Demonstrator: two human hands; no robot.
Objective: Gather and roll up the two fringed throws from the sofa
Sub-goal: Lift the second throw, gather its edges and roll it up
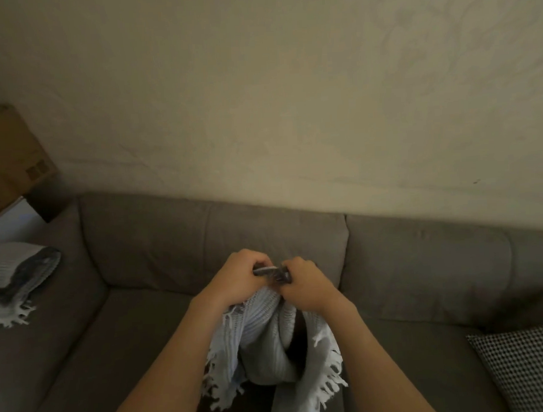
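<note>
A pale blue-grey knitted throw (264, 355) with fringed edges hangs bunched above the grey sofa (422, 280). My left hand (236, 277) and my right hand (308, 285) grip its gathered top side by side, where a dark grey band of the fabric shows between the fingers. Its fringes dangle between my forearms. A second throw (16, 277), pale with a dark grey stripe and white fringe, lies rolled on the sofa's left end, apart from both hands.
A black-and-white checked cushion (526, 366) lies on the seat at the right. A cardboard box (10, 161) stands beyond the sofa's left end. A beige wall rises behind the backrest.
</note>
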